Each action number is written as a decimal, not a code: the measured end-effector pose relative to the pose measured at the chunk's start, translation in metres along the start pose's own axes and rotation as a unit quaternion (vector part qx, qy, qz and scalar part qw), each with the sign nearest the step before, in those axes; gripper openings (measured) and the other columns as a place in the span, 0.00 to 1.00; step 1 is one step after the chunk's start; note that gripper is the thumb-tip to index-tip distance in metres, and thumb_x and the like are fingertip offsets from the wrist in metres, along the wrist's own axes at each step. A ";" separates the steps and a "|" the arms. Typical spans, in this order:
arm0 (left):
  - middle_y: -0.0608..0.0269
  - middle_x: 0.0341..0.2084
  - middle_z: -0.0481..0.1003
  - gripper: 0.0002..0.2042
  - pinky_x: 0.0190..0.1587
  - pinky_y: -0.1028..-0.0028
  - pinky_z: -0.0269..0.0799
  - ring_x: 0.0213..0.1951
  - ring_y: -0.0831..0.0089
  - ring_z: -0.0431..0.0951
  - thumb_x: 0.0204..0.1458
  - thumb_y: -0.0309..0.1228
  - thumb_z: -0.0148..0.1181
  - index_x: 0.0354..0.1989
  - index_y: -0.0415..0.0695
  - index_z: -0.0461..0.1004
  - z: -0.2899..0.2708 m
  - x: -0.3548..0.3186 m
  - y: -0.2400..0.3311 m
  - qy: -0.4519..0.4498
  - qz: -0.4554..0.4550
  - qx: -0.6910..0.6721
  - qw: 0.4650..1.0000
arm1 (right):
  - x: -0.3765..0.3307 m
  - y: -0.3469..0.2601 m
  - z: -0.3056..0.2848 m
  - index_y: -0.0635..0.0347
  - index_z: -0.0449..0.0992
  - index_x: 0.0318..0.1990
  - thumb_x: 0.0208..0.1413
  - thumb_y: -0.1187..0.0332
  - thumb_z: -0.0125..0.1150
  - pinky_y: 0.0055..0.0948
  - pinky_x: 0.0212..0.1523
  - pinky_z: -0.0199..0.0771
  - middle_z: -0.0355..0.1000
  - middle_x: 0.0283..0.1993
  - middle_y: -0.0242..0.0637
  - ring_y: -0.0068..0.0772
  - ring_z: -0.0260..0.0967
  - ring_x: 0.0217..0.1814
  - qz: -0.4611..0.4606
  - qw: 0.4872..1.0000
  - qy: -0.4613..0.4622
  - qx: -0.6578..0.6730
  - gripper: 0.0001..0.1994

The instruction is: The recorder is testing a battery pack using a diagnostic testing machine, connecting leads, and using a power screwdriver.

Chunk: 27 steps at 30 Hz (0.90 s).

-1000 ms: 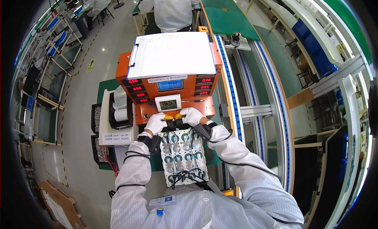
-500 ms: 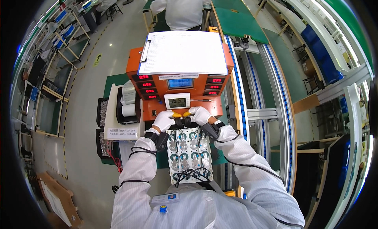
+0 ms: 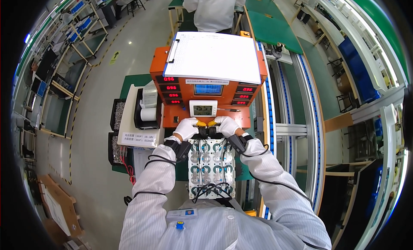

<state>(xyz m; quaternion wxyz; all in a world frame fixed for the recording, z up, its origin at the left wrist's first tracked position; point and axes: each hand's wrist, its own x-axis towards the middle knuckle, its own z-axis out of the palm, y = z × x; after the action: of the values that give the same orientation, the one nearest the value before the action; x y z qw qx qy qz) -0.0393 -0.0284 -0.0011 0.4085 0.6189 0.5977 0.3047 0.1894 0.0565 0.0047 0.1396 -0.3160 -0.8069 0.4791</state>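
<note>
battery pack (image 3: 211, 168) lying flat on the bench between both forearms | left hand (image 3: 187, 128) and right hand (image 3: 226, 125), white-gloved, pinching yellow connectors (image 3: 206, 123) at the pack's far edge | orange tester (image 3: 206, 91) sitting just beyond, carrying a clipboard (image 3: 213, 56) | black trays (image 3: 117, 114) at left holding small metal parts

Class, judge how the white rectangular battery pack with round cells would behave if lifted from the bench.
The white rectangular battery pack probably stays stiff, being one rigid frame. Its many metal cells suggest it is heavy. The loose black wires at its near end may snag.
</note>
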 end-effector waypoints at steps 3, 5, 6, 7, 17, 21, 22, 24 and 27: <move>0.53 0.35 0.77 0.16 0.44 0.73 0.73 0.39 0.60 0.80 0.41 0.25 0.62 0.42 0.38 0.79 0.001 0.002 -0.004 -0.014 -0.002 -0.020 1.000 | 0.000 0.000 0.000 0.61 0.81 0.40 0.47 0.71 0.67 0.28 0.43 0.74 0.78 0.36 0.44 0.42 0.75 0.39 -0.003 1.000 0.003 -0.007 0.11; 0.53 0.36 0.78 0.17 0.45 0.73 0.73 0.39 0.61 0.80 0.41 0.25 0.62 0.43 0.37 0.79 0.002 0.003 -0.007 -0.012 0.004 -0.012 1.000 | 0.000 0.000 -0.001 0.61 0.81 0.40 0.47 0.71 0.67 0.28 0.42 0.74 0.78 0.36 0.44 0.42 0.75 0.38 -0.016 1.000 0.007 -0.002 0.11; 0.53 0.36 0.78 0.17 0.45 0.73 0.73 0.39 0.61 0.80 0.41 0.24 0.62 0.43 0.37 0.79 0.002 0.003 -0.008 -0.017 -0.017 -0.021 0.999 | 0.000 0.000 -0.001 0.61 0.81 0.40 0.47 0.71 0.67 0.28 0.42 0.74 0.78 0.36 0.44 0.43 0.75 0.38 -0.022 1.000 0.005 -0.019 0.11; 0.53 0.36 0.78 0.17 0.45 0.73 0.73 0.39 0.61 0.80 0.41 0.24 0.62 0.43 0.37 0.79 0.003 0.004 -0.010 -0.014 -0.004 -0.011 1.000 | 0.000 -0.001 -0.001 0.60 0.81 0.40 0.47 0.71 0.67 0.28 0.42 0.74 0.78 0.36 0.44 0.43 0.75 0.38 -0.029 0.999 0.004 -0.043 0.11; 0.51 0.41 0.78 0.18 0.49 0.74 0.72 0.43 0.60 0.79 0.40 0.24 0.62 0.44 0.36 0.78 0.002 0.005 -0.015 -0.017 -0.015 -0.004 1.000 | -0.002 -0.006 -0.002 0.61 0.81 0.40 0.47 0.71 0.68 0.28 0.44 0.74 0.79 0.37 0.43 0.40 0.75 0.39 -0.006 1.000 0.010 0.013 0.11; 0.49 0.44 0.78 0.19 0.53 0.73 0.71 0.48 0.56 0.77 0.39 0.25 0.62 0.44 0.38 0.79 0.003 0.001 -0.013 -0.016 0.000 0.025 1.000 | -0.003 -0.006 -0.003 0.61 0.81 0.42 0.48 0.72 0.68 0.26 0.45 0.73 0.79 0.39 0.41 0.36 0.76 0.41 0.005 0.998 -0.009 0.065 0.12; 0.47 0.44 0.78 0.19 0.55 0.71 0.70 0.50 0.55 0.76 0.39 0.26 0.62 0.44 0.39 0.79 0.003 0.000 -0.013 -0.002 -0.001 0.023 1.000 | -0.004 -0.006 -0.003 0.62 0.81 0.43 0.50 0.71 0.68 0.26 0.45 0.73 0.79 0.40 0.40 0.34 0.76 0.41 0.002 0.998 -0.008 0.065 0.12; 0.47 0.44 0.78 0.19 0.56 0.70 0.69 0.51 0.54 0.75 0.39 0.27 0.62 0.44 0.39 0.79 0.003 0.000 -0.014 0.001 0.011 0.032 0.999 | -0.006 -0.004 -0.002 0.63 0.81 0.43 0.50 0.72 0.68 0.25 0.45 0.73 0.79 0.40 0.39 0.33 0.75 0.41 0.006 0.996 -0.003 0.086 0.12; 0.45 0.45 0.77 0.19 0.58 0.68 0.68 0.52 0.54 0.75 0.39 0.29 0.62 0.43 0.39 0.80 0.003 0.001 -0.015 -0.004 0.012 0.042 0.999 | -0.005 -0.002 -0.001 0.65 0.80 0.42 0.48 0.74 0.69 0.25 0.46 0.73 0.78 0.39 0.40 0.34 0.75 0.41 0.009 0.992 -0.001 0.126 0.12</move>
<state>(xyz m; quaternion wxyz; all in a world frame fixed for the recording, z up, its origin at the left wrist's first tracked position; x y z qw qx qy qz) -0.0438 -0.0290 -0.0161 0.3808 0.6443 0.6006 0.2813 0.1934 0.0531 0.0074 0.1726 -0.3029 -0.7374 0.5785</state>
